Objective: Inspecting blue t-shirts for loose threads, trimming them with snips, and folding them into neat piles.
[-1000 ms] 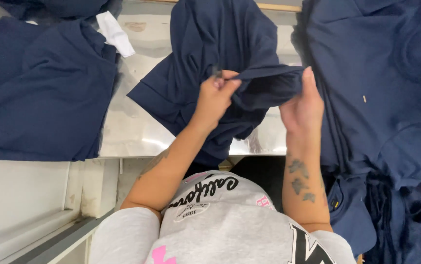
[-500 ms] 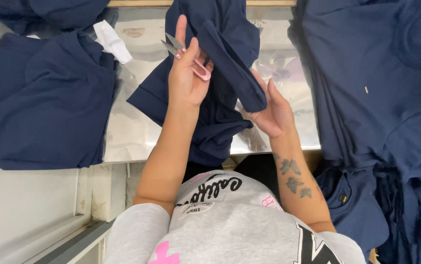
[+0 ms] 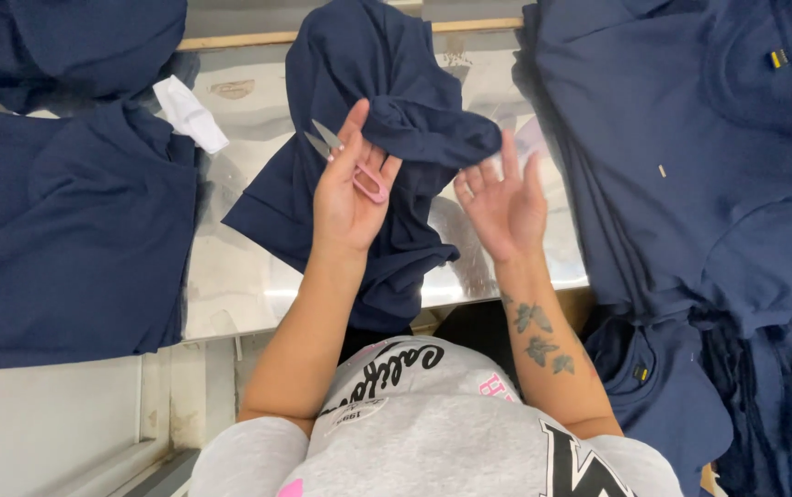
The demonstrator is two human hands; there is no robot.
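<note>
Holding a pair of small thread snips (image 3: 352, 164) with a pink loop handle, the left hand (image 3: 350, 193) sits palm-up over a navy garment (image 3: 368, 74) spread on the shiny metal table (image 3: 248, 276); the loop lies across its fingers and the grey blades stick out past the fingertips, up and to the hand's left. Just to the right of that hand, a bunched fold of the same navy garment (image 3: 433, 129) rises between the two hands — the left fingertips touch its near edge. The right hand (image 3: 504, 198) is spread wide, palm up and holding nothing, its fingertips just under the fold's right end; whether they touch the cloth I cannot tell. Below both hands the garment hangs over the table's front edge toward the person's grey printed shirt (image 3: 433, 433). Well to the left of the left hand lies a flat stack of navy garments (image 3: 64, 239), with a white tag (image 3: 190, 115) at its upper corner. Right of the right hand, close by, a larger heap of navy shirts (image 3: 690, 166) covers the table's end — one small yellow label (image 3: 779, 58) shows near its far corner.
</note>
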